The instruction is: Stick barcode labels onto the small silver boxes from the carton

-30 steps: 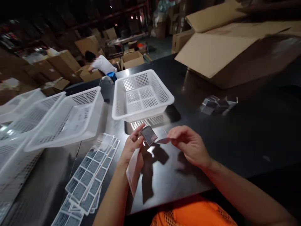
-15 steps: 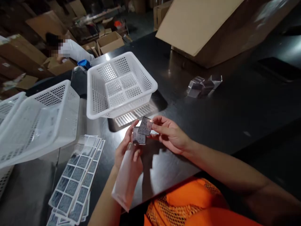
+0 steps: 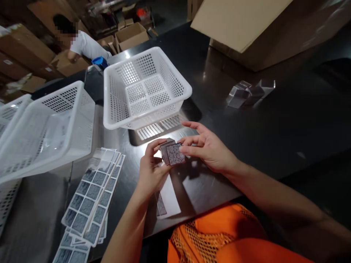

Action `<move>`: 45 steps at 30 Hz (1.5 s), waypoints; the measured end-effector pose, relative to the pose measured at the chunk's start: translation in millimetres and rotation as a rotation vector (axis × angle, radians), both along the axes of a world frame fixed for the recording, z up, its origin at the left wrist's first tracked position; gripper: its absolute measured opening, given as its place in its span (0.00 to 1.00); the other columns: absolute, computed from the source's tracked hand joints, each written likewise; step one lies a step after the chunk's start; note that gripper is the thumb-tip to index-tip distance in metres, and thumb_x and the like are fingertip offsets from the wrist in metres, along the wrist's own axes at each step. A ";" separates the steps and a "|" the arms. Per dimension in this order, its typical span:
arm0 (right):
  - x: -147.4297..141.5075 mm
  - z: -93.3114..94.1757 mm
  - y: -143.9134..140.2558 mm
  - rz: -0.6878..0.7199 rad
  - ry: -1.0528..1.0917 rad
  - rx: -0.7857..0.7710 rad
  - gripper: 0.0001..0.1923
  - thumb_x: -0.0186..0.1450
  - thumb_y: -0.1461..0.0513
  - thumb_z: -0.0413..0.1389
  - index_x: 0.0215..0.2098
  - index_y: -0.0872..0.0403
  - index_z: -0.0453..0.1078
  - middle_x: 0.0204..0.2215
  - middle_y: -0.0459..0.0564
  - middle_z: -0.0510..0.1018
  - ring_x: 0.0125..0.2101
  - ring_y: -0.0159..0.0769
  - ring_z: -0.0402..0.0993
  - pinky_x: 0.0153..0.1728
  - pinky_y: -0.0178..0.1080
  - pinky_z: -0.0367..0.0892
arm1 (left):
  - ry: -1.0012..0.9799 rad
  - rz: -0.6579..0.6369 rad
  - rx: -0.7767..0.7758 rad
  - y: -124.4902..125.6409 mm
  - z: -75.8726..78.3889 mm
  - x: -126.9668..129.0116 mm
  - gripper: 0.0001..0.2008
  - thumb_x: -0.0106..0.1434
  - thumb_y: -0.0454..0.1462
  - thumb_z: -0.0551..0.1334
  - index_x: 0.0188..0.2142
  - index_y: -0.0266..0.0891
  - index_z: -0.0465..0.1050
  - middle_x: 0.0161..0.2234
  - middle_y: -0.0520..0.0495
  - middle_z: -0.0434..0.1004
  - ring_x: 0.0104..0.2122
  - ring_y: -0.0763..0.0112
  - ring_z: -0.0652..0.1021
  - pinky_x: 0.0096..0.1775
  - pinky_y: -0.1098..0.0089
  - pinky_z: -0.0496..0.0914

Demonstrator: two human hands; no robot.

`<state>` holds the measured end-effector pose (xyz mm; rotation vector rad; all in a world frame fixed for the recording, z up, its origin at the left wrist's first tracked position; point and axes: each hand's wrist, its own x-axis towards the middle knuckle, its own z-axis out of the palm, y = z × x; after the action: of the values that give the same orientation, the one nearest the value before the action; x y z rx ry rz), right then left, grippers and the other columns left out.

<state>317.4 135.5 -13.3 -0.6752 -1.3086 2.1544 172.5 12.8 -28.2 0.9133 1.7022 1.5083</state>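
My left hand [image 3: 150,168] is closed around a small square block [image 3: 163,149] with greyish, shiny sides. Against its front lies a speckled grey square sticker [image 3: 174,155], its right edge pinched by the thumb and finger of my right hand [image 3: 211,151]. I cannot tell whether the sticker is stuck to the block. Below my left hand a white backing strip [image 3: 171,199] hangs over the table, with one grey square showing near its lower end. To the left, sheets of grey square stickers [image 3: 87,204] lie in an overlapping pile.
A white plastic basket [image 3: 148,117] stands ahead, with another white basket [image 3: 79,128] at the left. Several small clear boxes [image 3: 241,95] lie on the dark table at the right, below a large cardboard box [image 3: 233,25]. A co-worker [image 3: 85,45] bends over cartons at the back left.
My left hand has turned, bringing the block behind the speckled sticker in my right hand. The backing strip has swung rightward beneath my left hand. The view has shifted slightly.
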 end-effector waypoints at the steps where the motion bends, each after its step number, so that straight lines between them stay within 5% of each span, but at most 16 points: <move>1: 0.3 -0.2 -0.4 0.020 -0.013 0.004 0.40 0.51 0.61 0.74 0.58 0.48 0.63 0.23 0.37 0.76 0.38 0.37 0.79 0.40 0.38 0.73 | 0.023 -0.013 -0.005 -1.5 -0.7 -1.5 0.30 0.47 0.34 0.76 0.49 0.49 0.71 0.47 0.50 0.80 0.38 0.68 0.82 0.34 0.72 0.76; 23: 0.2 6.4 -2.8 0.044 -0.039 0.035 0.38 0.53 0.58 0.73 0.56 0.49 0.60 0.25 0.36 0.77 0.26 0.30 0.75 0.27 0.32 0.68 | 0.172 -0.050 -0.008 -3.7 2.9 0.4 0.29 0.49 0.40 0.78 0.50 0.48 0.74 0.48 0.49 0.83 0.40 0.67 0.82 0.37 0.71 0.77; 45: 0.4 7.7 -1.8 0.076 -0.054 0.035 0.40 0.50 0.59 0.74 0.56 0.50 0.60 0.25 0.36 0.76 0.28 0.30 0.74 0.29 0.32 0.67 | 0.140 -0.058 0.002 -4.0 1.0 -0.6 0.29 0.48 0.41 0.78 0.49 0.48 0.73 0.47 0.49 0.82 0.40 0.66 0.82 0.35 0.71 0.76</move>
<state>317.8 133.7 -5.6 -0.6838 -1.4177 2.1821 172.0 8.7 -27.2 1.0823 1.7572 1.4373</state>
